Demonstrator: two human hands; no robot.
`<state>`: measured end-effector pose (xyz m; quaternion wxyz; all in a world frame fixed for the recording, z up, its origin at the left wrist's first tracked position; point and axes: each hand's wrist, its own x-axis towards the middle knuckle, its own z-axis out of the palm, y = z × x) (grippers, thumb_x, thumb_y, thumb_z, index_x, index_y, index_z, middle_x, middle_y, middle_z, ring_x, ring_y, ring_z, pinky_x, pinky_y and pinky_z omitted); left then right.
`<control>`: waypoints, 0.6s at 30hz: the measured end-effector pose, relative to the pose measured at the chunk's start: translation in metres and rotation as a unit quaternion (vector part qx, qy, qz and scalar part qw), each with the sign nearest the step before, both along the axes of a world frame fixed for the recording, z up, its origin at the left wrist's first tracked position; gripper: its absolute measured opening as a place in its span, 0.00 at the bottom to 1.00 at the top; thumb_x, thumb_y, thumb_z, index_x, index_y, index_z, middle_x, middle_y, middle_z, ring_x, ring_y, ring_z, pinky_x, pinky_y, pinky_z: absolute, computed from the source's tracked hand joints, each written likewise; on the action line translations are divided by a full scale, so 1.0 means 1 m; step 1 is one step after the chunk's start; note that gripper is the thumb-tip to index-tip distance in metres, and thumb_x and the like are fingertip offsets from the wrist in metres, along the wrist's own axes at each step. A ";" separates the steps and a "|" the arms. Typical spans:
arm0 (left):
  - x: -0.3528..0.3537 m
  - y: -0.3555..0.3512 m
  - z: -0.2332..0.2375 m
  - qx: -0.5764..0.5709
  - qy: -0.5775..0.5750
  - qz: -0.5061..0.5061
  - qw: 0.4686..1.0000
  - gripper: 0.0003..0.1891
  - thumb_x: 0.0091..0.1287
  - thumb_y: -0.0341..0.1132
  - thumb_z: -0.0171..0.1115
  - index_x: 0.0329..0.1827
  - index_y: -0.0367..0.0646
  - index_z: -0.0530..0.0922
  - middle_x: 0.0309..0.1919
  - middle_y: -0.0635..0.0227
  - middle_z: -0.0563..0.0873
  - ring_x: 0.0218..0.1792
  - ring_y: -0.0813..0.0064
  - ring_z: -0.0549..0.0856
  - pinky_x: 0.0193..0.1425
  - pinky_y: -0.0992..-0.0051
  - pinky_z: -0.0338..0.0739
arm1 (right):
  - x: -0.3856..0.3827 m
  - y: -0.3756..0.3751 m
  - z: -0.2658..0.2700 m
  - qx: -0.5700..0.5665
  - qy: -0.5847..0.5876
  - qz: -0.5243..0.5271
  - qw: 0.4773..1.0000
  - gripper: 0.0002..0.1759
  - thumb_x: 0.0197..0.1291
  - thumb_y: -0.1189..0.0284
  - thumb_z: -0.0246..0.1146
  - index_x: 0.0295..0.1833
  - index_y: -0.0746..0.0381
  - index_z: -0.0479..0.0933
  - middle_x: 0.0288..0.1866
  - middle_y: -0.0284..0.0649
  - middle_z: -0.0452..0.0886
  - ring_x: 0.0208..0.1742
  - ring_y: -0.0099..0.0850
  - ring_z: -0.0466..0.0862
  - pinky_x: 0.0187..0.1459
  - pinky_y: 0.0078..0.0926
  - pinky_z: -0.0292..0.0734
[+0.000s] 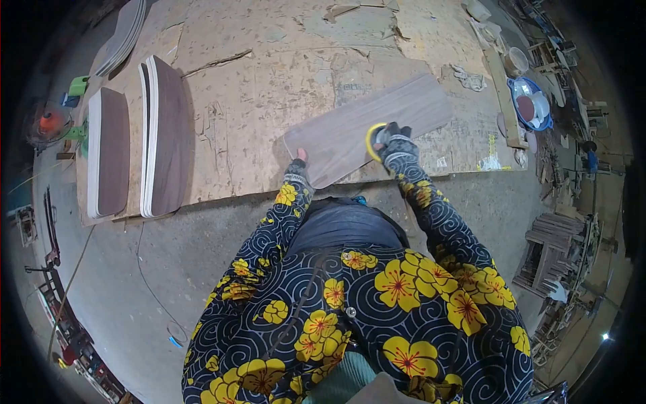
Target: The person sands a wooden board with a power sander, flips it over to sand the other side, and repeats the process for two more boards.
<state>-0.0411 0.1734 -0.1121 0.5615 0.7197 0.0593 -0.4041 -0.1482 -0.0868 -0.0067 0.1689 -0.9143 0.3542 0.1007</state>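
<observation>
A flat, grey-brown wooden board (367, 128) with rounded corners lies at an angle on the cardboard-covered table. At its near left end my left hand (299, 161) grips the edge, with a bare fingertip showing and the other fingers hidden. My right hand (396, 137), in a grey and dark glove, is closed on a round yellow-edged pad (372, 141). That pad is tilted against the near long side of the board, right of its middle. Its working face is hidden from view.
Curved boards stand in stacks at the left, one stack (168, 135) beside another (108, 151). More boards (124, 37) lie at the far left. A fan (54, 121) is beyond the left edge. A blue basin (531, 102) sits past a wooden strip (505, 97) at the right.
</observation>
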 end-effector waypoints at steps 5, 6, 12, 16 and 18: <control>0.000 -0.003 -0.002 -0.002 0.000 -0.001 1.000 0.37 0.62 0.51 0.69 0.70 0.41 0.70 0.63 0.52 0.78 0.62 0.52 0.77 0.57 0.54 0.80 | 0.014 0.043 0.024 0.016 0.047 0.035 0.998 0.36 0.54 0.54 0.70 0.66 0.54 0.68 0.59 0.55 0.72 0.52 0.51 0.85 0.49 0.44 0.85; 0.000 -0.003 -0.001 -0.004 -0.002 -0.004 1.000 0.37 0.62 0.51 0.69 0.70 0.41 0.70 0.63 0.52 0.78 0.62 0.52 0.77 0.57 0.53 0.80 | 0.015 0.058 0.032 0.012 0.057 0.075 0.996 0.36 0.54 0.54 0.70 0.66 0.55 0.68 0.60 0.56 0.71 0.52 0.51 0.85 0.51 0.44 0.85; 0.001 -0.006 0.002 -0.006 -0.009 -0.005 1.000 0.36 0.62 0.49 0.69 0.70 0.41 0.70 0.62 0.52 0.78 0.61 0.52 0.78 0.56 0.53 0.81 | 0.020 0.014 -0.005 0.015 0.101 0.004 0.995 0.37 0.54 0.53 0.70 0.68 0.52 0.68 0.64 0.53 0.70 0.58 0.53 0.83 0.54 0.44 0.85; 0.001 -0.001 0.002 -0.006 -0.007 -0.001 1.000 0.36 0.62 0.48 0.70 0.70 0.41 0.70 0.62 0.53 0.78 0.61 0.53 0.78 0.55 0.53 0.81 | 0.014 -0.041 0.009 -0.058 0.102 -0.090 0.989 0.35 0.55 0.56 0.71 0.67 0.53 0.68 0.65 0.53 0.70 0.59 0.52 0.82 0.53 0.43 0.85; 0.002 0.002 0.002 -0.006 -0.009 -0.002 1.000 0.36 0.62 0.48 0.70 0.70 0.41 0.70 0.62 0.53 0.78 0.60 0.53 0.78 0.55 0.53 0.81 | 0.017 -0.053 0.018 -0.061 0.099 -0.116 0.986 0.35 0.55 0.57 0.72 0.67 0.52 0.69 0.65 0.53 0.70 0.59 0.52 0.82 0.53 0.43 0.85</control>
